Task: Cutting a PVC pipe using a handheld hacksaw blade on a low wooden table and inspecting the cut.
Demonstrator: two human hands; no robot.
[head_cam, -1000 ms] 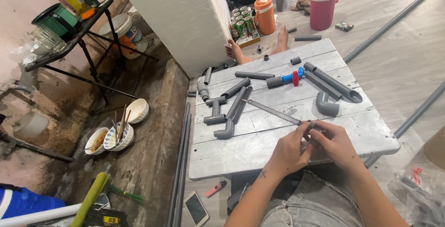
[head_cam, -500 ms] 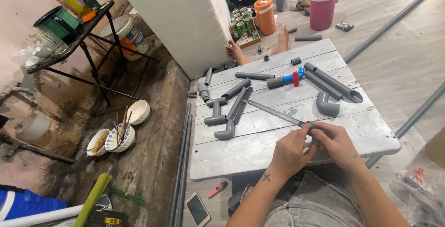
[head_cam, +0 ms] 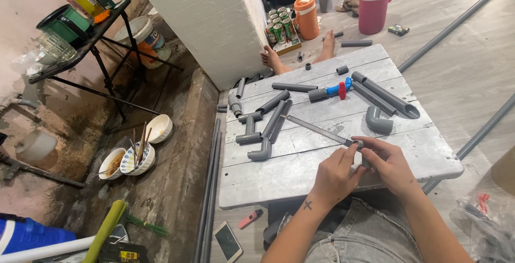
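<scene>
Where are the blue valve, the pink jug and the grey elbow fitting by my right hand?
blue valve (head_cam: 337, 89), head view, on its blue body.
pink jug (head_cam: 373, 11), head view, mid wall.
grey elbow fitting (head_cam: 377, 122), head view, on its bend.

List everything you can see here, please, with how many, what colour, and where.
grey plastic pipe pieces and elbows: many, grey, on table
whitewashed wooden table: one, centre
blue valve with red handle: one, table top
flat metal file: one, silver, by the hands
pink jug: one, floor, far
orange jug: one, floor
ceramic bowls: three, left floor
phone: one, floor
left hand: table edge, on small fitting
right hand: beside it
</scene>
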